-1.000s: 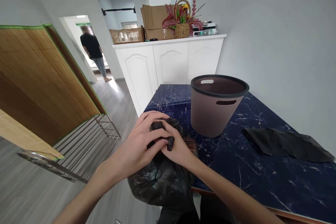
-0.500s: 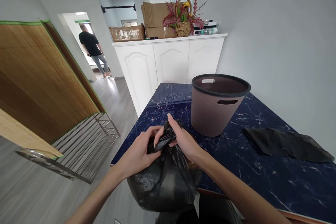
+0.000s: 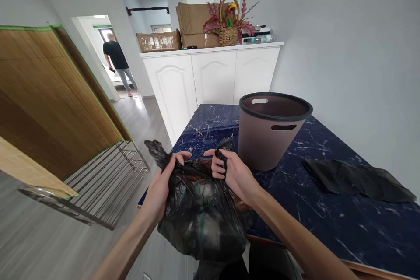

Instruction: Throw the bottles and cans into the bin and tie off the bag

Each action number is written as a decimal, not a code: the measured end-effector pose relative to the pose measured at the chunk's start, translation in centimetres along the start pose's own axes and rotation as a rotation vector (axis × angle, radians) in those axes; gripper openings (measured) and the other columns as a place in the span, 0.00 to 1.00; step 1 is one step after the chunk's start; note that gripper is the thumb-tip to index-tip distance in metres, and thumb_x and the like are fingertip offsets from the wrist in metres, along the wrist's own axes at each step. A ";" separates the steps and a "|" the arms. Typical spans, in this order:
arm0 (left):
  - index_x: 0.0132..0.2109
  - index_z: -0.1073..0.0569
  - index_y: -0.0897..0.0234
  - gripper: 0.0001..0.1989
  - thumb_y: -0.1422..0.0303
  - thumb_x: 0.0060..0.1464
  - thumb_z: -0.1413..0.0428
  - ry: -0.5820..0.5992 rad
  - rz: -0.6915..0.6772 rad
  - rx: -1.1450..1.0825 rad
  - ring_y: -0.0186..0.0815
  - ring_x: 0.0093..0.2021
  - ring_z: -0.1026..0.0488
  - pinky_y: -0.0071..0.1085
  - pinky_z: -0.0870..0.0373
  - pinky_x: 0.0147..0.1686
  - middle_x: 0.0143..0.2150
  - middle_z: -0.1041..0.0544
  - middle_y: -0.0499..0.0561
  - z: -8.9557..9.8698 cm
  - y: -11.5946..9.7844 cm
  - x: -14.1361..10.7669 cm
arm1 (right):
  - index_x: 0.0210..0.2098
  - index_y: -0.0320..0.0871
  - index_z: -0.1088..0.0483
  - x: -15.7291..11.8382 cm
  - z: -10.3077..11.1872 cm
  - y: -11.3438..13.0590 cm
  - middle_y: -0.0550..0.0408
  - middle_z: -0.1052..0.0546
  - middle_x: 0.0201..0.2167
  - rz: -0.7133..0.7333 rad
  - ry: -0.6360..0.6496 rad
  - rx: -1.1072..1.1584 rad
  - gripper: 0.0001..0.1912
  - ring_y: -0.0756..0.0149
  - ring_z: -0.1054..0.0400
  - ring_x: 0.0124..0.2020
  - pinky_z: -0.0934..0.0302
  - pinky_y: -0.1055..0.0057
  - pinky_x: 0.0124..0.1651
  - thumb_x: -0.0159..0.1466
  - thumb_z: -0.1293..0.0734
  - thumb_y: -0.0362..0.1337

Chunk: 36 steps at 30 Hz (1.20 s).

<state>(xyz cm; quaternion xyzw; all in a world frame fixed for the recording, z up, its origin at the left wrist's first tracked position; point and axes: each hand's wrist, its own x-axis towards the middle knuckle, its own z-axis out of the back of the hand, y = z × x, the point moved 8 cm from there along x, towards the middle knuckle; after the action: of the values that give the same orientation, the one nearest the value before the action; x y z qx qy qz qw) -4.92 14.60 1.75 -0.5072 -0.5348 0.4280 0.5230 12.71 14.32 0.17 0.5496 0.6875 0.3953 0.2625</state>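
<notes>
A filled black plastic bag (image 3: 205,223) hangs at the near edge of the dark blue marbled table (image 3: 328,223). My left hand (image 3: 166,179) is closed on one gathered corner of its top, and a twisted end sticks up past the thumb. The opposite corner is gripped in my right hand (image 3: 234,173), with a tuft of plastic above the fingers. Between the hands the bag's top is stretched, and pale contents show faintly through it. A mauve bin (image 3: 267,140) with a dark rim stands upright just beyond my right hand.
A folded black bag (image 3: 359,181) lies on the table at the right. Behind stands a white cabinet (image 3: 215,76) bearing cardboard boxes (image 3: 198,24) and a flower basket (image 3: 229,36). A metal rack (image 3: 101,183) with bamboo mats is at left. A person (image 3: 116,59) stands in the far doorway.
My hands have moved apart from the bunched bag neck, each pulling a corner; the left went left, and the bag top has spread. The person in the doorway has shifted slightly right.
</notes>
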 end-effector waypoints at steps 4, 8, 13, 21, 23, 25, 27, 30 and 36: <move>0.33 0.33 0.60 0.18 0.56 0.63 0.36 0.009 -0.023 -0.313 0.35 0.34 0.28 0.36 0.25 0.53 0.30 0.29 0.46 -0.6 -0.6 0.3 | 0.36 0.43 0.28 0.0 0.3 -0.3 0.61 0.45 0.30 -0.012 0.041 -0.057 0.18 0.70 0.54 0.28 0.50 0.70 0.32 0.71 0.32 0.52; 0.34 0.31 0.60 0.16 0.56 0.66 0.39 0.080 -0.078 -0.146 0.30 0.25 0.39 0.31 0.28 0.40 0.24 0.42 0.40 -1.5 -1.1 0.3 | 0.38 0.44 0.32 -0.2 -0.1 -0.8 0.63 0.45 0.28 0.032 0.115 -0.316 0.22 0.70 0.52 0.26 0.54 0.69 0.31 0.76 0.40 0.56; 0.51 0.21 0.60 0.20 0.56 0.55 0.31 0.126 -0.096 0.331 0.34 0.29 0.30 0.30 0.30 0.34 0.30 0.28 0.43 -2.7 -0.6 -0.1 | 0.36 0.45 0.36 -1.5 -2.4 0.1 0.58 0.31 0.33 0.219 0.225 -0.860 0.18 0.65 0.36 0.36 0.44 0.66 0.42 0.80 0.45 0.45; 0.36 0.24 0.61 0.22 0.47 0.52 0.32 -0.121 -0.095 0.298 0.39 0.37 0.26 0.33 0.29 0.40 0.34 0.24 0.48 -0.7 0.7 0.7 | 0.44 0.45 0.26 -1.8 -1.2 0.0 0.61 0.36 0.28 0.043 0.260 -0.725 0.21 0.68 0.43 0.29 0.47 0.69 0.33 0.76 0.39 0.55; 0.40 0.25 0.60 0.24 0.44 0.56 0.35 -0.117 -0.084 0.294 0.37 0.34 0.29 0.32 0.31 0.38 0.30 0.29 0.46 -0.7 1.1 0.9 | 0.42 0.43 0.26 -1.4 -0.7 0.0 0.64 0.41 0.25 0.060 0.217 -0.562 0.23 0.69 0.47 0.27 0.48 0.69 0.33 0.74 0.37 0.57; 0.44 0.27 0.60 0.23 0.43 0.62 0.41 -0.072 -0.124 0.324 0.35 0.31 0.34 0.31 0.33 0.37 0.28 0.34 0.43 -1.2 1.0 0.8 | 0.40 0.43 0.27 -0.8 0.2 -0.2 0.66 0.44 0.24 0.076 0.108 -0.379 0.23 0.71 0.50 0.25 0.46 0.69 0.34 0.72 0.35 0.58; 0.44 0.29 0.59 0.21 0.45 0.69 0.47 -0.003 -0.195 0.387 0.34 0.31 0.36 0.31 0.34 0.37 0.29 0.37 0.43 -2.1 0.5 0.4 | 0.41 0.43 0.28 -0.4 1.4 -0.7 0.67 0.47 0.24 0.075 -0.037 -0.263 0.23 0.72 0.52 0.24 0.42 0.69 0.36 0.71 0.34 0.58; 0.40 0.32 0.59 0.17 0.52 0.73 0.52 0.150 -0.247 0.517 0.35 0.34 0.33 0.32 0.31 0.41 0.32 0.33 0.45 -3.8 -0.1 -0.2 | 0.49 0.42 0.27 -0.5 2.2 -1.1 0.65 0.42 0.26 0.048 -0.162 -0.323 0.22 0.70 0.46 0.25 0.37 0.68 0.36 0.72 0.36 0.56; 0.44 0.25 0.61 0.11 0.71 0.64 0.52 0.268 -0.334 0.857 0.45 0.44 0.24 0.41 0.25 0.48 0.38 0.22 0.54 -5.1 -0.7 -0.3 | 0.75 0.54 0.44 -2.3 -1.2 -0.9 0.48 0.32 0.68 0.028 0.180 -0.655 0.49 0.52 0.34 0.65 0.38 0.56 0.67 0.60 0.21 0.42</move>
<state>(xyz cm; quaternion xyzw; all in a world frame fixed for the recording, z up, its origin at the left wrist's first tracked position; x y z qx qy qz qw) 0.08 13.85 2.86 -0.2041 -0.3122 0.4508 0.8110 11.87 11.68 -0.05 0.4083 0.5367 0.6459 0.3579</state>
